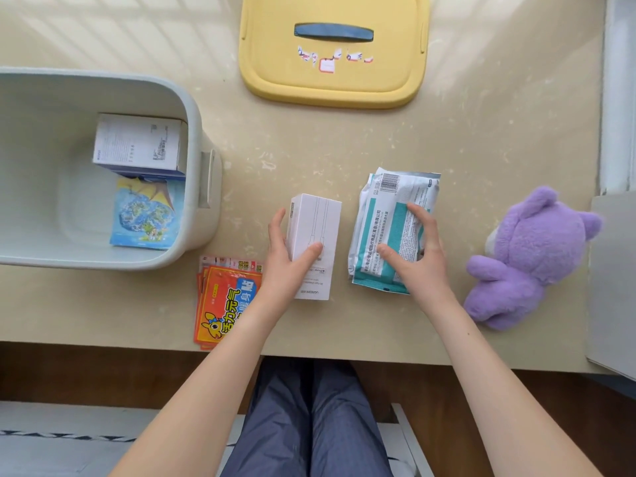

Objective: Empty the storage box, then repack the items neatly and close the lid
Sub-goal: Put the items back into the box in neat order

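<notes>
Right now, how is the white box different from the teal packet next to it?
The white box is stiff and plain; the teal packet is soft, crinkly and printed. The white box is narrower than the teal packet. Both lie on the table, left hand on one, right hand on the other.

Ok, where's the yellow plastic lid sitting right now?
The yellow plastic lid with its dark blue handle lies flat on the beige table, top centre of the head view, up and right of the pale grey storage box, beyond the white carton.
</notes>
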Demonstrator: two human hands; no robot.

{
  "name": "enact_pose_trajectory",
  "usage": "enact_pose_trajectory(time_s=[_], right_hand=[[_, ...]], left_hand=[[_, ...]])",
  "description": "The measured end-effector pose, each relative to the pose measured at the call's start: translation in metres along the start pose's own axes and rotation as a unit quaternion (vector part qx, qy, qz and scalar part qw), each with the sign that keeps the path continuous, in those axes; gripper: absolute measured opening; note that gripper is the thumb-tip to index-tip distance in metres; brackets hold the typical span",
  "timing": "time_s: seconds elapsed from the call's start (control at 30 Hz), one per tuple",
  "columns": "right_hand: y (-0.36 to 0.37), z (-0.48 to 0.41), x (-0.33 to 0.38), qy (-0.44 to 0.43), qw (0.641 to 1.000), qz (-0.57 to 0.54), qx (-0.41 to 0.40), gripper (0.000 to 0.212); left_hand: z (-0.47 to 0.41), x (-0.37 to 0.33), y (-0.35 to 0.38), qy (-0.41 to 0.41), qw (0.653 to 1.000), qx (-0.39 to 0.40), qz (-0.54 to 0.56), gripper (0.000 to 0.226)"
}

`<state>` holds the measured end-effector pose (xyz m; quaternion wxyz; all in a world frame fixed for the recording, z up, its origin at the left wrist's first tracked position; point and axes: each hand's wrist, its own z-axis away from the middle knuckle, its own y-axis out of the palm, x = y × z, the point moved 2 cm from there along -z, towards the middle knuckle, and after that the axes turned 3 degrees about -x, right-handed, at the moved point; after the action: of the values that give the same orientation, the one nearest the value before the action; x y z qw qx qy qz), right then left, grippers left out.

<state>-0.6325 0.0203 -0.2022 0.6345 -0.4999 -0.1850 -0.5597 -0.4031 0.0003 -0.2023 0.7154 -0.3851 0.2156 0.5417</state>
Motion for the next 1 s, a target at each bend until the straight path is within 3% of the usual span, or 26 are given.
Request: enact_pose_trajectory(time_s=[0.3,0.5,0.73,0.9,1.0], right_hand=[[-0.002,0.005,0.001,0.016,0.994,-0.111,0.011,0.077],[-0.012,0.019,0.009,0.103,0.961,-0.257,0.029,0.072],[-0.045,0.086,0.069,0.136,0.91,-0.385,0.074,0.071],[-0.069,0.131,0.135,0.109,0.885,-0.438,0.117,0.067],[-0.071,0.151,0.177,0.072,0.888,-0.429,0.147,0.069]], left_hand=[[0.014,-0.014,-0.011,0.015,0.996,0.041,0.073,0.06],[0.035,-0.027,-0.025,-0.01,0.99,0.056,0.127,0.056],[0.094,-0.073,-0.074,0.023,0.981,0.032,0.192,0.053],[0.156,-0.112,-0.128,0.056,0.969,-0.012,0.241,0.055],[0.19,-0.125,-0.163,0.076,0.959,-0.04,0.27,0.054]])
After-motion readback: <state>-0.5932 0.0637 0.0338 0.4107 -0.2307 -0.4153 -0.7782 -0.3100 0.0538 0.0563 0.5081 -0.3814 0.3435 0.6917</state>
